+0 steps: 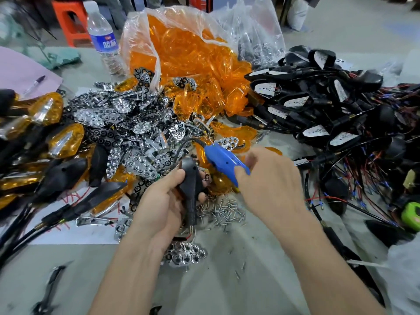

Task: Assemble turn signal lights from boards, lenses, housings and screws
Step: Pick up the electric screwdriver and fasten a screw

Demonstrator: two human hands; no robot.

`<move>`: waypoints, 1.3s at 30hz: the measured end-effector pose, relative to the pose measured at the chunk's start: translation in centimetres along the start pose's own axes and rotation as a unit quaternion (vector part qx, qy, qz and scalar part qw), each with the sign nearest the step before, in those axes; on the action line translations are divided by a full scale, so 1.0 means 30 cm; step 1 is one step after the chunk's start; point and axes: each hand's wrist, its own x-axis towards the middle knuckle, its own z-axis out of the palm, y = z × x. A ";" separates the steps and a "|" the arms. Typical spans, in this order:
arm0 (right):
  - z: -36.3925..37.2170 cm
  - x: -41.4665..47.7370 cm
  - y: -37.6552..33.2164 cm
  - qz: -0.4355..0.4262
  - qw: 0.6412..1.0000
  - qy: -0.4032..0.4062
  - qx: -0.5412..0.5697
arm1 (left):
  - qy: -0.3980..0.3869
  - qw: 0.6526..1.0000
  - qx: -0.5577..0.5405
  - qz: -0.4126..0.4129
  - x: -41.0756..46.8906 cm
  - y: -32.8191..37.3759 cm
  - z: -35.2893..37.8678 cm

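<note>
Inspector: Station check. Where is the work piece?

Assessor: The black housing [192, 178] sits just below the centre of view, stem toward six o'clock and rounded back facing the camera. The left hand [159, 201] has its grip wrapped round it, fingers and thumb closed on the body

Inspector: And the tool side?

Assessor: The right hand [272, 185], at three o'clock of the housing, has its grip curled round the blue screwdriver [223, 161], though blur softens the fingertips. The bit is not visible, so I cannot tell whether a screw is loaded. Loose screws [223, 212] lie on the surface [227, 258] at five o'clock of the housing

Inspector: Recommendation for this step?

Assessor: My judgement is to brace the housing firmly in the palm and set the bit square to the screw hole. Drive until seated and no further, since overdriving may crack the plastic
</note>
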 end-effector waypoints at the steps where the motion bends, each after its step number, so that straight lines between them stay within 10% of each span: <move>1: -0.004 0.000 0.002 -0.014 0.997 -0.015 -0.079 | 0.009 1.000 -0.005 -0.005 -0.001 0.002 -0.009; 12: 0.100 0.026 0.018 0.016 0.984 -0.114 -0.138 | -0.005 1.000 -0.012 0.006 -0.023 0.047 -0.026; 19: 0.014 0.064 0.007 0.070 0.986 -0.069 0.133 | -0.004 0.996 -0.087 0.038 -0.056 0.152 -0.132; 27: -0.048 0.031 -0.077 0.120 0.668 -0.055 0.733 | 0.067 0.993 -0.095 -0.002 -0.049 0.119 -0.147; 33: -0.064 0.008 -0.097 0.089 0.562 -0.043 0.821 | 0.092 0.995 -0.046 -0.015 -0.037 0.073 -0.125; 39: -0.052 0.015 -0.121 0.053 0.585 -0.039 0.809 | 0.087 0.996 -0.007 0.032 -0.040 0.071 -0.128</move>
